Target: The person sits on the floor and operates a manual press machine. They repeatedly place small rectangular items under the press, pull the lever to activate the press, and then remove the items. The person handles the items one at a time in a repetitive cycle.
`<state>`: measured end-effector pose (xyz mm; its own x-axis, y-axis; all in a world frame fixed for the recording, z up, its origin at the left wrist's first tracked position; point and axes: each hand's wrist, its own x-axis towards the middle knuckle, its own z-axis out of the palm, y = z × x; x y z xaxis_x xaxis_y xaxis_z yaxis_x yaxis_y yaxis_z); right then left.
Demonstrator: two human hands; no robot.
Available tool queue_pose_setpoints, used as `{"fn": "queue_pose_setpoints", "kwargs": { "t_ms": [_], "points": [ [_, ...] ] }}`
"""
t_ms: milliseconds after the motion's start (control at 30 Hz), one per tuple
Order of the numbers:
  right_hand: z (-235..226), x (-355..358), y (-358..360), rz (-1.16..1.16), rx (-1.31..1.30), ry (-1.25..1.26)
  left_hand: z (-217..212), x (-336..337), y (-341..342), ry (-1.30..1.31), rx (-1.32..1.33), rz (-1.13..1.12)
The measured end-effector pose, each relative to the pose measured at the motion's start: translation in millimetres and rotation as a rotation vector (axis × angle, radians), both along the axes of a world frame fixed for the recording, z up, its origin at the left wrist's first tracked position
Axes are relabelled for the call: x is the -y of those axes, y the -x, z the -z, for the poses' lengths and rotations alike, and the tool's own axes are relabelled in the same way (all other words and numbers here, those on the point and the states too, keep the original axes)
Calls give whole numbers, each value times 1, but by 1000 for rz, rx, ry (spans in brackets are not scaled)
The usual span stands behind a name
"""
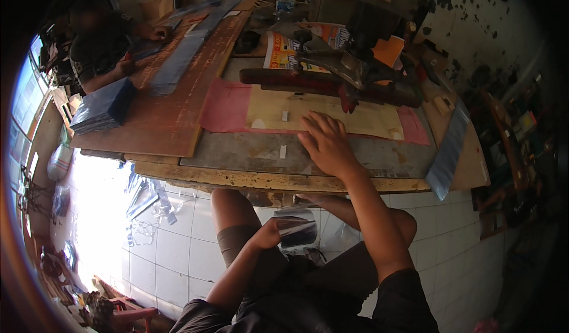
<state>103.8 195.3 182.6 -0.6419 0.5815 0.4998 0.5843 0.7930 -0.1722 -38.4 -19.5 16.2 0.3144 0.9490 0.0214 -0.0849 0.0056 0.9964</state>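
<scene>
My right hand [325,142] lies flat with fingers spread on the near edge of a pale yellow sheet [361,119]. Beneath that sheet, a pink-red sheet [224,105] shows at both ends. Just beyond my fingertips runs the dark red bar [284,80] of a press, joined to a metal bracket [338,63]. Low over my lap, my left hand [269,233] is closed on a clear plastic sheet [296,231], which curls and catches the light. Two small white pieces lie near my right hand, one on the yellow sheet and one on the grey board [237,152].
Stacked clear plastic sheets [104,105] and a long plastic strip [178,66] lie on the brown board at left, where another person [101,42] works. At right another plastic strip [448,152] overhangs the table edge. A bottle [285,0] stands behind. Plastic scraps [145,199] litter the floor.
</scene>
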Motion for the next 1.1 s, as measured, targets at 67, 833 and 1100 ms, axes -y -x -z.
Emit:
{"fn": "queue_pose_setpoints", "kwargs": {
  "t_ms": [67, 833, 1100],
  "points": [
    [1, 0, 0, 3, 1, 6, 5, -1, -1, -32, 13, -7],
    [2, -6, 0, -5, 2, 62, 1, -7, -1, 51, 38, 24],
    [2, -5, 2, 1, 10, 52, 3, -7, -2, 33, 43, 15]
  ]
}}
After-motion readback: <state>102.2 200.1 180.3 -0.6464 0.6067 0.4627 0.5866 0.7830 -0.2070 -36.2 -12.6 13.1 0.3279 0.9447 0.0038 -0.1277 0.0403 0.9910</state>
